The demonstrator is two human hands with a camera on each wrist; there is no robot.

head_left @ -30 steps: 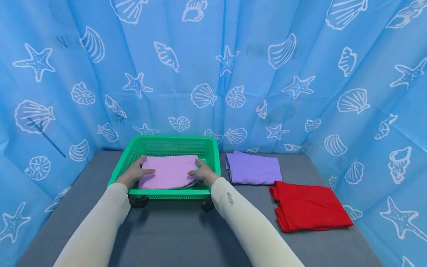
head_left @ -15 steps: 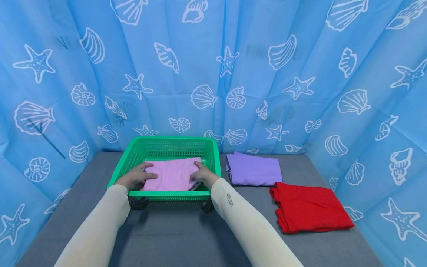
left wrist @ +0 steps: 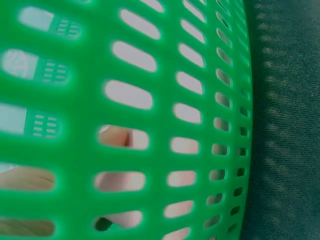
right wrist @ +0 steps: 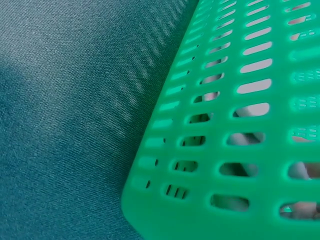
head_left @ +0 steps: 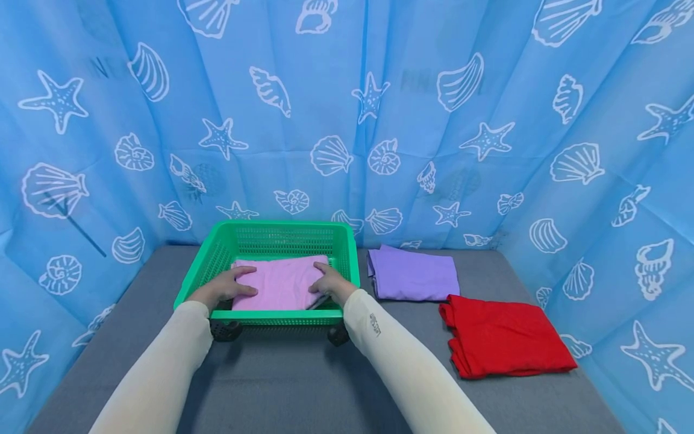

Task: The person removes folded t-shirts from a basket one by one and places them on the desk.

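Note:
Inside a green slotted plastic basket (head_left: pixel 287 314) lies a folded pink cloth (head_left: pixel 284 283). My left hand (head_left: pixel 225 286) grips the cloth's left edge, its thumb and fingertips over the top. On the opposite edge, my right hand (head_left: pixel 332 282) holds the cloth the same way, thumb on the top layer. Both wrists reach in over the basket's front rim. In the left wrist view the basket wall (left wrist: pixel 80 155) covers most of the hand, and pink cloth shows through the slots. The right wrist view likewise shows mainly the basket wall (right wrist: pixel 210 155).
To the right of the basket lies a folded purple cloth (head_left: pixel 414 274), and nearer the front right a folded red cloth (head_left: pixel 509 337). All stand on a grey cloth-covered table (head_left: pixel 282 386). A blue seashell curtain (head_left: pixel 347 120) hangs behind and along both sides.
Over the last second the pink cloth has shifted slightly toward me and been drawn in a little narrower. Both hands have closed in on its edges; the last half second shows almost no movement.

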